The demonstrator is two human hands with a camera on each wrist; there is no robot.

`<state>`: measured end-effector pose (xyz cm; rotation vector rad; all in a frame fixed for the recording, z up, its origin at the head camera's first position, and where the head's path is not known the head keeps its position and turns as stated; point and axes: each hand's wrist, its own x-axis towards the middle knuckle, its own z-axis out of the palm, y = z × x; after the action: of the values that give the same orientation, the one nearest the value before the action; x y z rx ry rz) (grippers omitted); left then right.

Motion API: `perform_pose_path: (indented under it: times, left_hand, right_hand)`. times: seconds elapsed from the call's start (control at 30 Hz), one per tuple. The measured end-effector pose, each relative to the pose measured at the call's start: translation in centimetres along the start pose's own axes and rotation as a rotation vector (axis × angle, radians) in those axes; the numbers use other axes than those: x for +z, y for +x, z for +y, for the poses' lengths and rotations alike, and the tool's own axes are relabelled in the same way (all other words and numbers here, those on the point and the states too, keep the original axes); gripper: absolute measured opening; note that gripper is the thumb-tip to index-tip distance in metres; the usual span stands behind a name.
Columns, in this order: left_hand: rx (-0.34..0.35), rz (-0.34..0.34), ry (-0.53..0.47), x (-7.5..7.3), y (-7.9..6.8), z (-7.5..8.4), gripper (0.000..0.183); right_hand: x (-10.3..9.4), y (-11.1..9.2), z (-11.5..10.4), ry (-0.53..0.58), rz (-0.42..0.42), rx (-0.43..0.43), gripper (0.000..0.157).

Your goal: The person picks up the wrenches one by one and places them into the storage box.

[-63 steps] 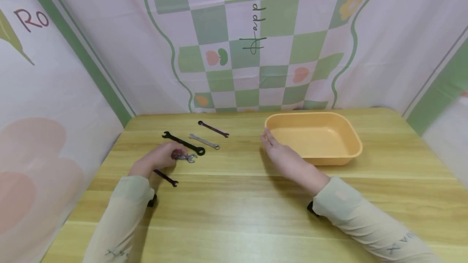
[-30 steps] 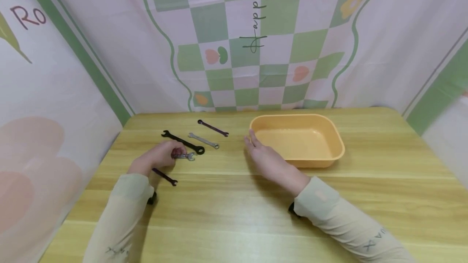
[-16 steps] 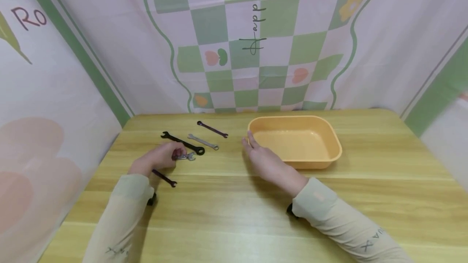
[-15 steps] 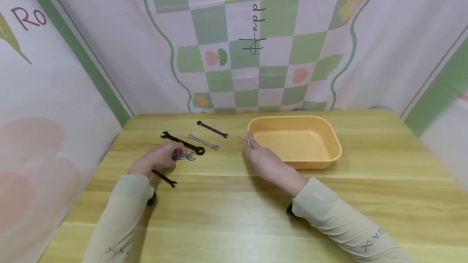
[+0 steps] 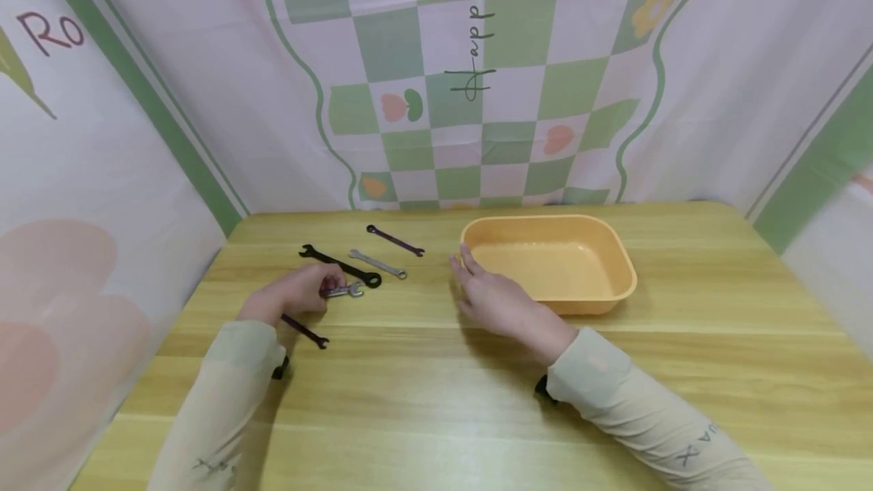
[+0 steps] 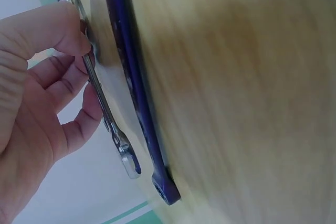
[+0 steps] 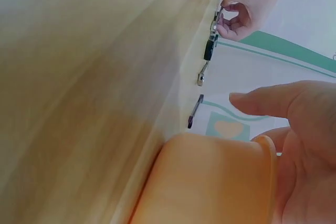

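My left hand [image 5: 295, 294] pinches a silver wrench [image 6: 106, 109] between thumb and fingers, low over the table; its open-ended head points right. Near that wrist lies a purple wrench [image 5: 306, 332], partly hidden by the hand. Just beyond my left hand are a large black wrench [image 5: 334, 263], a smaller silver wrench [image 5: 379, 264] and a dark purple wrench [image 5: 395, 241]. My right hand [image 5: 501, 308] rests at the left end of a yellow plastic basin [image 7: 210, 177], fingers extended along its rim and thumb held apart in the right wrist view. Nothing lies inside the basin.
The wood-grain table [image 5: 409, 415] reaches back to a patterned curtain [image 5: 450, 97] with green and white checks. More curtain hangs at the left and right sides. The basin stands at the back, right of the wrenches.
Since the earliest frame, my right hand and the basin have shifted left, closer to the wrenches, then stopped. My left hand keeps its hold on the silver wrench in the same place.
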<state>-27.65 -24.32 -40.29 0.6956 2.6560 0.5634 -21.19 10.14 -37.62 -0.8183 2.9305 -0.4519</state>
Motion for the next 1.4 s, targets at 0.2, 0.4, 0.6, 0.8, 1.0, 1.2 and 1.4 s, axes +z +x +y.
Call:
perform_pose_path:
  times: [0.2, 0.4, 0.6, 0.8, 1.0, 1.2, 1.4]
  left_hand:
    - [-0.002, 0.006, -0.005, -0.1, -0.1, -0.2, 0.046]
    - [0.015, 0.009, -0.016, -0.3, -0.3, 0.0, 0.045]
    - [0.031, 0.019, -0.023, -0.2, -0.3, -0.2, 0.046]
    - [0.005, 0.014, -0.059, -0.3, -0.3, -0.1, 0.049]
    - [-0.019, 0.022, -0.048, -0.8, -0.2, 0.6, 0.054]
    - [-0.006, 0.009, -0.058, -1.2, 0.0, 2.0, 0.058]
    - [-0.018, -0.025, -0.076, -1.3, 0.2, 3.1, 0.058]
  right_hand:
    - [-0.7, -0.3, 0.6, -0.007, -0.021, 0.023, 0.077]
    - [-2.0, -1.2, 1.9, -0.042, 0.01, -0.005, 0.08]
    - [-3.3, -2.5, 3.9, -0.041, 0.023, 0.018, 0.079]
    - [-4.3, -3.8, 6.4, -0.05, 0.063, 0.059, 0.078]
    - [-5.3, -5.1, 9.1, -0.072, 0.099, 0.091, 0.077]
    - [-6.4, -6.5, 10.9, -0.089, 0.109, 0.14, 0.078]
    - [-6.5, -7.5, 12.5, -0.062, 0.094, 0.133, 0.078]
